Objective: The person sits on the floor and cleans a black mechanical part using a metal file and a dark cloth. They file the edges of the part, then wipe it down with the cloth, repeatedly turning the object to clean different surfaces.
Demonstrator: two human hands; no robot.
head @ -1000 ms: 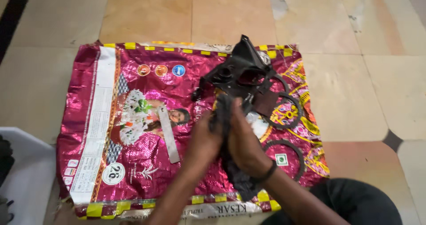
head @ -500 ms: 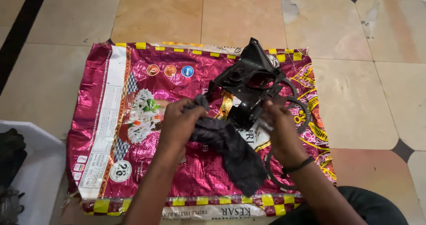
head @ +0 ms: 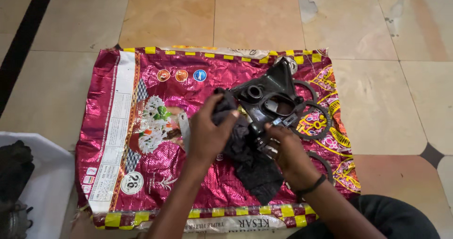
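A shiny magenta sack (head: 155,173) with yellow edging lies flat on the tiled floor. On its right half rests a black plastic housing (head: 273,97) with round and oblong openings. My left hand (head: 207,133) grips the upper end of a dark rag (head: 255,168) and presses it against the housing's left side. My right hand (head: 285,149) holds the housing at its lower edge, a dark band on its wrist. The rag's loose end trails toward me across the sack.
Three dark rings (head: 314,121) lie on the sack to the right of the housing, partly under it and my right wrist. A white sheet (head: 45,173) with dark greasy parts (head: 14,168) sits at the lower left. Beige floor tiles surround the sack.
My hands came together at the housing. The left hand lifted the rag up against the housing's left side, and the right hand moved left onto its lower edge.
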